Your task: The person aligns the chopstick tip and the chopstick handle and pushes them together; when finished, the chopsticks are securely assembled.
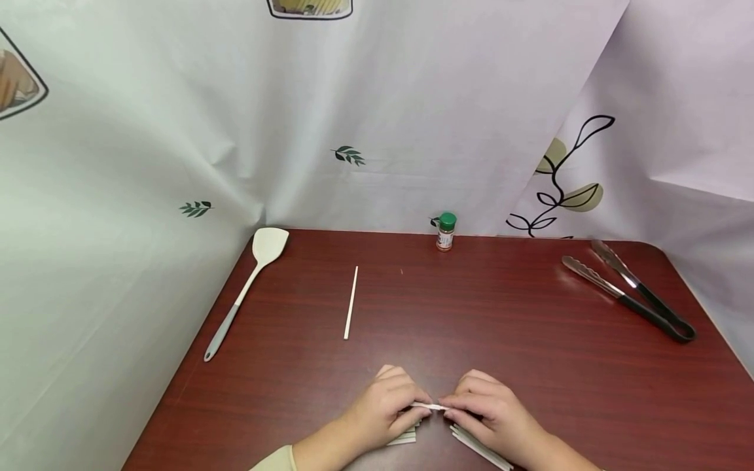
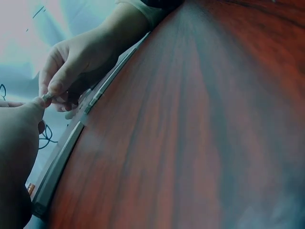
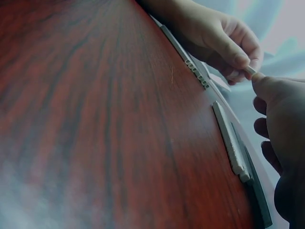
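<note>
The left hand and right hand face each other low over the near part of the bench, each pinching one thin white stick between thumb and fingers, fingertips close together. The held stick sits above the wood, only a short piece showing between them. A pale sleeve cuffs the left wrist.

Below the left hand lie several slim, pale sticks, side by side, their ends squared; below the right lies a slanting bundle of similar ones. A gap of bench parts the two groups.

Farther out, a lone stick, straight and narrow, lies left of centre. The spatula, white-bladed with a grey handle end, runs along the left edge. At the back edge stands a small jar with a green lid. Metal tongs, black-handled, lie spread near the right edge. Glossy, dark red grain stretches between tongs and lone stick; behind, a creased white sheet meets the back edge.
</note>
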{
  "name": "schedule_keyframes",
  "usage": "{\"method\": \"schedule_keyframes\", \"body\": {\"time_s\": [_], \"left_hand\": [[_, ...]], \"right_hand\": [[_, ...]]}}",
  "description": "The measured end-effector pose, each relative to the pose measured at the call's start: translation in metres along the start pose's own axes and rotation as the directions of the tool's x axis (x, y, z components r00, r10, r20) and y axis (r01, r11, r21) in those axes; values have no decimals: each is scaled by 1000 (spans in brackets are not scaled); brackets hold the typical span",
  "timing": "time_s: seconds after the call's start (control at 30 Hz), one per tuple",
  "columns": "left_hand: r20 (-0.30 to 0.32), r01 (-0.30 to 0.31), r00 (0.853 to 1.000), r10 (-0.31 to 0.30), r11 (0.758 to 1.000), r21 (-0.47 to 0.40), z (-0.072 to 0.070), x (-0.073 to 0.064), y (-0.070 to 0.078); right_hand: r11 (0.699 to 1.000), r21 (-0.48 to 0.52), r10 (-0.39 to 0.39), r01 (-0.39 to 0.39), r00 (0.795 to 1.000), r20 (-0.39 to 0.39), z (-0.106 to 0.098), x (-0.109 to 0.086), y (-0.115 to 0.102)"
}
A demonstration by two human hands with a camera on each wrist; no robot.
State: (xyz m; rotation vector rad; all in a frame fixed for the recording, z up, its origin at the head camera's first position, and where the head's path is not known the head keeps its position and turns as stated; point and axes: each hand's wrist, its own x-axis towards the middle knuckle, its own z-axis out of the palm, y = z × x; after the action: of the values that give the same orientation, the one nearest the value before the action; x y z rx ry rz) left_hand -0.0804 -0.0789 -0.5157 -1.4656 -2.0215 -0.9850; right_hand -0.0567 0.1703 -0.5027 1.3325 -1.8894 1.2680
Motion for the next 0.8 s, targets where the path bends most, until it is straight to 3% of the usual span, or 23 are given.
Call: {"method": "schedule_keyframes", "body": {"time_s": [0.3, 0.57, 0.8], "left_hand": [[13, 2, 1000, -3, 999, 53, 3, 1, 3], [8, -55, 998, 54, 996, 73, 4, 2, 4], [-8, -60, 998, 60, 996, 62, 5, 2, 7]], "right_hand": [[997, -58, 56, -57, 998, -14, 1, -7, 1], [1000, -20, 13, -13, 1000, -8, 3, -2, -2], [1000, 3, -1, 1, 1000, -17, 4, 5, -6]]}}
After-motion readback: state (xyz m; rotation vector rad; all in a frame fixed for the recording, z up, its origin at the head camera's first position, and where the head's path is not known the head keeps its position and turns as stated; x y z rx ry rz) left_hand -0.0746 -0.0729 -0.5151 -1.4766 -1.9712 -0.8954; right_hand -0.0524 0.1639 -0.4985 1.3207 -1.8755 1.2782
